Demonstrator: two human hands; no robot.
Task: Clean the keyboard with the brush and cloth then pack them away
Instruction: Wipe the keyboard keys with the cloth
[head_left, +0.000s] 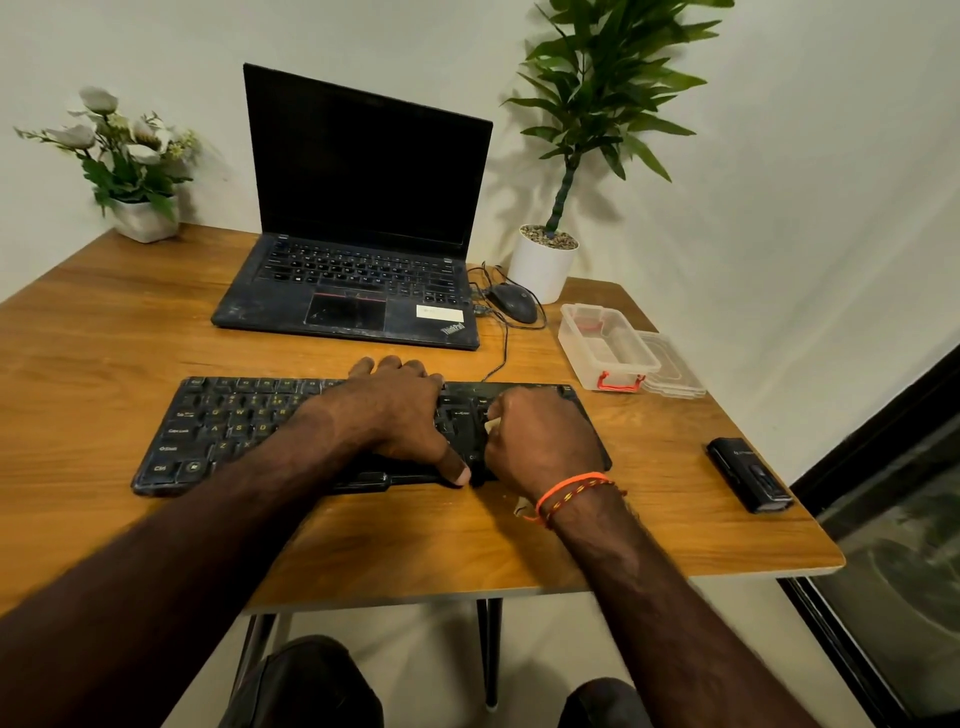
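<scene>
The black keyboard (332, 436), dusty with worn yellow letters, lies on the near part of the wooden surface (104, 322); the left hand (400, 410) presses flat on it; the right hand (540, 441) is curled, pinching something small and pale; behind stands a clear box (605, 348).

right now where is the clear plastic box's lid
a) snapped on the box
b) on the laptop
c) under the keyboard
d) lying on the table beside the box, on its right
d: the clear plastic box stands open near the white plant pot, and its lid lies flat on the table against the box's right side.
</scene>
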